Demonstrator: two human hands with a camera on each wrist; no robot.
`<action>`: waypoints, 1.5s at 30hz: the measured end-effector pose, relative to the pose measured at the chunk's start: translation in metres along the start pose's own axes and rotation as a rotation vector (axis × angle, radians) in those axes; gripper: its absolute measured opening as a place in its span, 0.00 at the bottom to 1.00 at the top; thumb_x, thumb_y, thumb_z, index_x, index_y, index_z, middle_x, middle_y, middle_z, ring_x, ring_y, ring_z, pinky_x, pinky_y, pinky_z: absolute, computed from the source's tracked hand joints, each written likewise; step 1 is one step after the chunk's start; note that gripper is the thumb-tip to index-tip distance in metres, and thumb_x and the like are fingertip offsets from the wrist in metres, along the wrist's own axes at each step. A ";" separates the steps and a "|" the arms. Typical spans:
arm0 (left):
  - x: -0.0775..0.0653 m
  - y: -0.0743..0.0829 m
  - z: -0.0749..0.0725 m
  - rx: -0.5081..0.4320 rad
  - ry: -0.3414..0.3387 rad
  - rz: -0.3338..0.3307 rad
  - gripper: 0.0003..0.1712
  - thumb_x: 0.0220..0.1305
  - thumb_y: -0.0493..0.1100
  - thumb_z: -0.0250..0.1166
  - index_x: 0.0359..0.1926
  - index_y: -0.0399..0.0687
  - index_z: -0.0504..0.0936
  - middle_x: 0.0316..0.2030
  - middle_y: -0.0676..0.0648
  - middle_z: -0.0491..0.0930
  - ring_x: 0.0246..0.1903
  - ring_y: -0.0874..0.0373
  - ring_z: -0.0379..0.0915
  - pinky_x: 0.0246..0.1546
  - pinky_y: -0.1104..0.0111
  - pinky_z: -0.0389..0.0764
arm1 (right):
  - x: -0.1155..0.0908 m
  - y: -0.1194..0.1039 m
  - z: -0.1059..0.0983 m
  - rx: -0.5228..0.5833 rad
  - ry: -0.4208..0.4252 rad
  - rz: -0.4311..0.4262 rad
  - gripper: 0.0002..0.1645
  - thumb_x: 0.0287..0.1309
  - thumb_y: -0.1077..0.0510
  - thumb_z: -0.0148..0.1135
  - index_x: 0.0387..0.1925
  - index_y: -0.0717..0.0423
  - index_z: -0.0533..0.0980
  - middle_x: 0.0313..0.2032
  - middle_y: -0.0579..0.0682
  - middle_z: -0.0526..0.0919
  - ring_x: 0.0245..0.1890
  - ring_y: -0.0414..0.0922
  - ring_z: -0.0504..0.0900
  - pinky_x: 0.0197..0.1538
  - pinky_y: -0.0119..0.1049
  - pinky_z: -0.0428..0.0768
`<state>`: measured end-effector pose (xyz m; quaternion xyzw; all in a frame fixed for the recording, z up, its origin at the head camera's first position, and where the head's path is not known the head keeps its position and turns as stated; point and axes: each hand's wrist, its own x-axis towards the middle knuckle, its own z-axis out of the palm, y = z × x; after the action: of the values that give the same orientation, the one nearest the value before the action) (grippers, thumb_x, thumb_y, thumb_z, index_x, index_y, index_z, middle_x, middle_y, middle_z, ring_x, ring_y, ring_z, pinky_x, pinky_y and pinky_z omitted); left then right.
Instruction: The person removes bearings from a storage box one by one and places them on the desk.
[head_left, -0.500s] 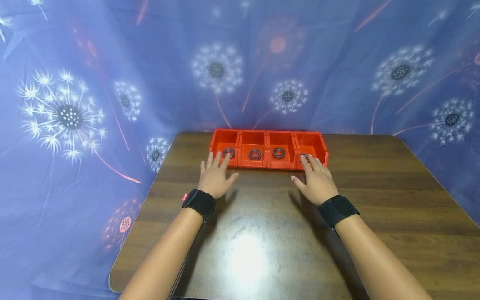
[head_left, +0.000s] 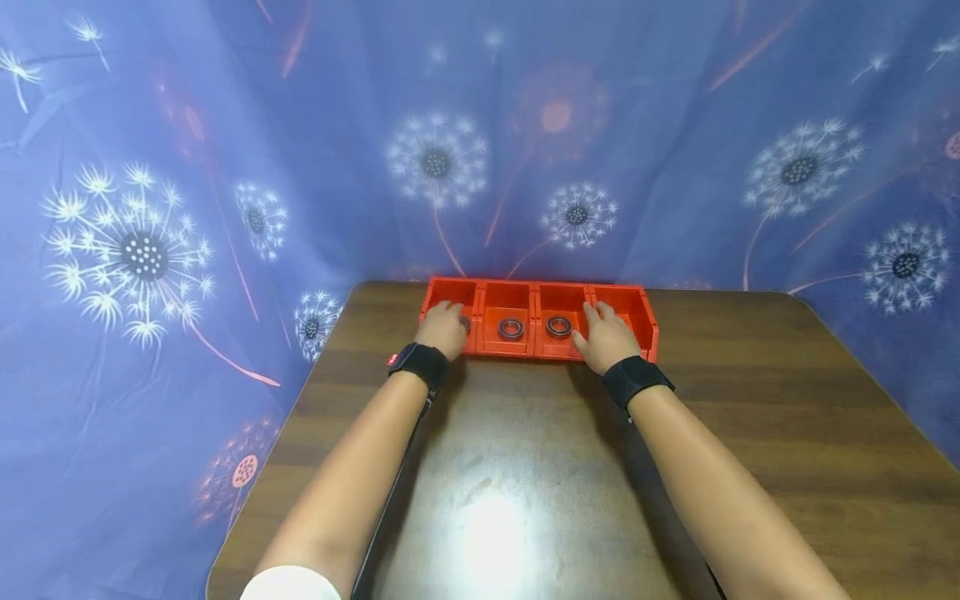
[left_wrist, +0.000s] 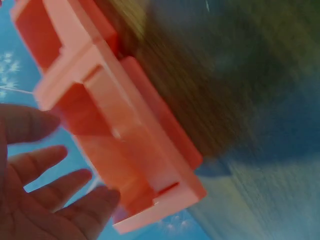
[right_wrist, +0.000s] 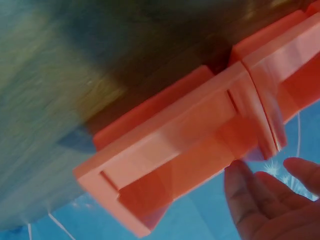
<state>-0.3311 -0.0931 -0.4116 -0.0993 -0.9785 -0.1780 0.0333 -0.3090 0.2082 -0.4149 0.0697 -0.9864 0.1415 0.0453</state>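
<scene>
Four red bins are joined in a row. My left hand reaches over the leftmost bin, partly covering a dark metal ring, which looks like a bearing. Over the rightmost bin is my right hand, its fingers bent a little down into it; anything under them is hidden. Similar rings lie in the middle bins, one ring left of centre and another ring right of centre. Both wrist views show spread, relaxed fingers with nothing held between them.
The bins stand near the back edge of a dark wooden table. A blue cloth with dandelion prints hangs behind and to the left. Black bands circle both wrists, and light glares off the tabletop.
Both hands have moved forward into the outer bins, and their fingers have bent more. The ring in the rightmost bin is now hidden. The head view has tilted slightly upward.
</scene>
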 end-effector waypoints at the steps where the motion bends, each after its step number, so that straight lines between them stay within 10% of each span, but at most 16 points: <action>1: 0.004 0.000 0.004 0.012 -0.002 0.006 0.22 0.73 0.40 0.54 0.64 0.39 0.77 0.65 0.35 0.73 0.65 0.39 0.70 0.68 0.51 0.72 | 0.002 0.001 0.003 0.001 0.005 0.002 0.42 0.71 0.49 0.55 0.76 0.66 0.55 0.74 0.72 0.57 0.68 0.71 0.66 0.70 0.63 0.67; 11: 0.038 -0.014 0.035 0.052 -0.067 -0.013 0.12 0.71 0.39 0.56 0.45 0.43 0.85 0.41 0.41 0.84 0.44 0.45 0.80 0.48 0.54 0.81 | 0.005 0.013 0.027 -0.014 0.172 -0.057 0.31 0.65 0.64 0.57 0.67 0.74 0.67 0.67 0.70 0.69 0.60 0.68 0.76 0.62 0.59 0.78; 24: 0.060 -0.026 0.030 0.092 -0.059 -0.026 0.06 0.63 0.36 0.62 0.39 0.42 0.85 0.38 0.40 0.84 0.44 0.43 0.80 0.47 0.53 0.80 | 0.017 0.004 0.019 0.015 0.167 -0.079 0.31 0.67 0.65 0.55 0.69 0.74 0.65 0.68 0.70 0.67 0.63 0.67 0.74 0.65 0.58 0.75; 37: -0.004 -0.005 -0.009 -0.108 0.125 0.039 0.28 0.61 0.44 0.68 0.62 0.44 0.79 0.53 0.34 0.77 0.52 0.38 0.75 0.54 0.50 0.78 | 0.014 0.014 0.022 0.007 0.152 -0.076 0.33 0.67 0.63 0.57 0.70 0.72 0.64 0.69 0.69 0.67 0.62 0.67 0.75 0.65 0.56 0.76; 45: -0.060 0.015 -0.009 -0.124 -0.039 0.160 0.26 0.57 0.44 0.73 0.58 0.48 0.81 0.50 0.41 0.78 0.44 0.49 0.78 0.46 0.57 0.83 | 0.014 0.015 0.020 0.024 0.140 -0.057 0.34 0.68 0.63 0.58 0.71 0.72 0.63 0.68 0.68 0.67 0.61 0.66 0.75 0.64 0.56 0.77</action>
<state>-0.2690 -0.0931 -0.4043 -0.1826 -0.9550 -0.2328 0.0220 -0.3264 0.2149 -0.4363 0.0883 -0.9767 0.1565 0.1174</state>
